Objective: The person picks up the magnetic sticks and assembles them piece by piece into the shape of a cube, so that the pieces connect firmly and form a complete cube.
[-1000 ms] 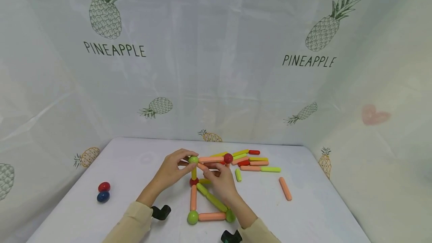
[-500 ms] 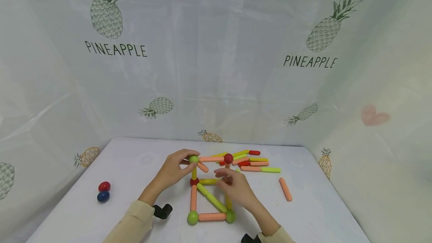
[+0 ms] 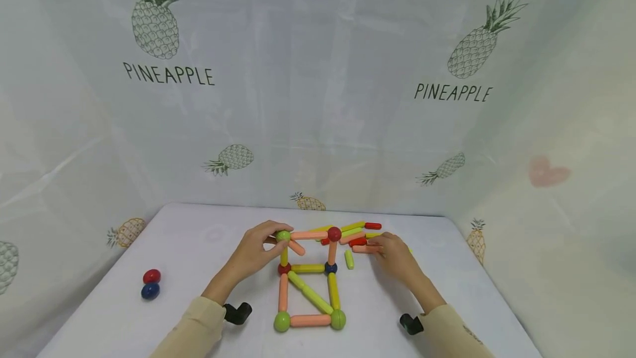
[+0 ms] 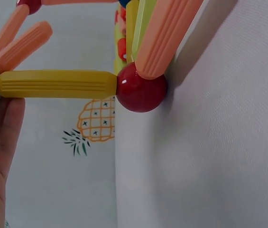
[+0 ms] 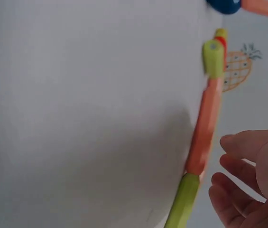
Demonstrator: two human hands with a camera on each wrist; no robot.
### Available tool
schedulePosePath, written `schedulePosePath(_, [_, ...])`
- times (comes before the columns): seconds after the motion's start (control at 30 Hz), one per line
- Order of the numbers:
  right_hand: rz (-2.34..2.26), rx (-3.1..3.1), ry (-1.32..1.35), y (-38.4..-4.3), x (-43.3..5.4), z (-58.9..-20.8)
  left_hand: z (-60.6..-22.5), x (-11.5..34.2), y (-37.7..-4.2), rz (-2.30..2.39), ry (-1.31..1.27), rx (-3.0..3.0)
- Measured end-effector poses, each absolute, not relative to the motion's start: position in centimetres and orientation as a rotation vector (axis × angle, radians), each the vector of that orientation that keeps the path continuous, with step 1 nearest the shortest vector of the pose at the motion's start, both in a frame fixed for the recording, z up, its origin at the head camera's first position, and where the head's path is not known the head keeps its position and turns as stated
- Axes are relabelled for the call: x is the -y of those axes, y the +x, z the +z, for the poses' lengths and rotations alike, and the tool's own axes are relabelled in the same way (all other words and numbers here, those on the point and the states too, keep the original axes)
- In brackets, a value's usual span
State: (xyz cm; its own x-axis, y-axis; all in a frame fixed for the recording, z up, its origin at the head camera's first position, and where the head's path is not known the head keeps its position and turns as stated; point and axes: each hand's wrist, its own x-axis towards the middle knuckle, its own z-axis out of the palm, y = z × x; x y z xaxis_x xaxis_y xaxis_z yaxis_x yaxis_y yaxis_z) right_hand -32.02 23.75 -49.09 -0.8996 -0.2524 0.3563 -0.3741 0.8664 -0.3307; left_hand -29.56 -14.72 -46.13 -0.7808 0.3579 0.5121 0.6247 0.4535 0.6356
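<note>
A frame of plastic rods and balls stands on the table, with green balls [image 3: 282, 321] at its near corners. My left hand [image 3: 255, 248] pinches the green ball [image 3: 283, 236] at its upper left. From that ball a yellow rod [image 4: 58, 84] runs to a red ball [image 4: 142, 88], and a short orange rod [image 3: 297, 247] sticks out with one end loose. My right hand [image 3: 396, 257] is over the loose rods at the right. In the right wrist view its loosely bent fingers are beside an orange rod [image 5: 205, 128] joined to a green rod [image 5: 183, 202], apparently without gripping it.
Several loose rods [image 3: 353, 233] lie behind the frame, and a short green rod [image 3: 349, 259] lies right of it. A red ball [image 3: 152, 275] and a blue ball [image 3: 150, 291] sit at the left. A printed curtain [image 3: 318, 98] hangs behind the table.
My right hand has let go of the short orange rod at the green ball and moved right to the loose rods. My left hand has stayed on the green ball.
</note>
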Motion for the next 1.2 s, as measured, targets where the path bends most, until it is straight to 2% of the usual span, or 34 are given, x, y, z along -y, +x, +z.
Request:
schedulePosePath(0.37, [0.457, 2.807, 0.473, -34.3, -23.8, -50.4, -46.2, 14.8, -29.6, -1.180, -0.849, 2.428])
schedulePosePath(1.2, [0.527, 2.930, 0.500, -33.5, -23.2, -49.7, -45.9, 14.3, -29.6, -1.208, -0.833, 2.476])
